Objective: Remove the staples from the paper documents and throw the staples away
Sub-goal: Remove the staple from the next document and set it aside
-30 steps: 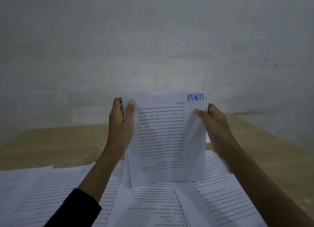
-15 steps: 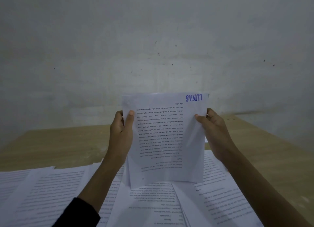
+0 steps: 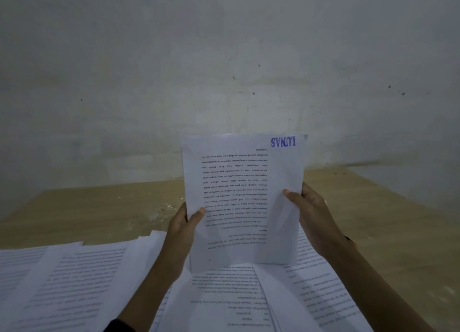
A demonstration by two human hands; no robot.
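Observation:
I hold a white printed document (image 3: 245, 197) upright above the table, text upside down, with a blue "LUNAS" stamp (image 3: 283, 142) at its top right. My left hand (image 3: 183, 228) grips its left edge low down, thumb on the front. On the right edge, my right hand (image 3: 315, 218) pinches the sheets with its thumb on the page. No staple shows on the paper. A few small pale bits (image 3: 171, 205) lie on the wooden table behind the left hand.
Several printed sheets (image 3: 74, 287) lie spread over the near part of the wooden table (image 3: 99, 207), left, centre and right (image 3: 321, 289). A pale grey wall (image 3: 224, 70) rises right behind the table's far edge.
Both hands have slid down the document's side edges, from near its top to its lower half. The document stays upright in about the same place.

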